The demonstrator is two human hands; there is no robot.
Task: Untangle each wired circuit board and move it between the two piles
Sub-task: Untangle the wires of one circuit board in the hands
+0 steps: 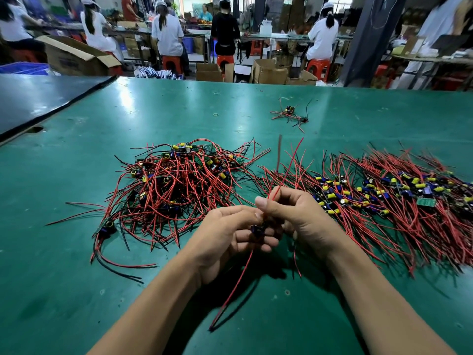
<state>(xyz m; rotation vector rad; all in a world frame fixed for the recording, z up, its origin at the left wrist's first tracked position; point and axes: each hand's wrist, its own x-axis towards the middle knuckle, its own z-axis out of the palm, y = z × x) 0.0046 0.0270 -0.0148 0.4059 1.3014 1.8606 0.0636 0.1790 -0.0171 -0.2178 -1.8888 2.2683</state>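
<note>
At centre frame, slightly below the middle, your two hands met above the green table mat [76, 278].

- Left hand [222, 239]: fingers curled round a small circuit board [256, 229]. You held it clear of the mat. Only a dark blue component showed between the fingers; the rest of the board was hidden.
- Right hand [299, 216]: thumb and forefinger pinched a red wire [287, 166] that ran up and to the right from the pinch, its free end in the air.
- A second red lead [234, 285] hung from the board down toward the lower centre, between your forearms.

Piles:
- Left of centre lay the tangled pile [179, 185], with red and black wires crossing every way and boards with yellow capacitors mixed through it.
- Right of centre, reaching the right edge, lay the combed pile [384, 193]. Its boards sat in a rough band and its wires fanned to either side.
- The held board sat between the two piles, nearer the bottom of the frame than either.

Elsewhere:
- A small loose cluster of boards [290, 114] lay well apart in the upper middle, with a rubber band [216, 114] to its left.
- A dark mat [38, 98] covered the upper left corner.
- Along the top, people sat on orange stools [317, 66] at benches among cardboard boxes [76, 57].
</note>
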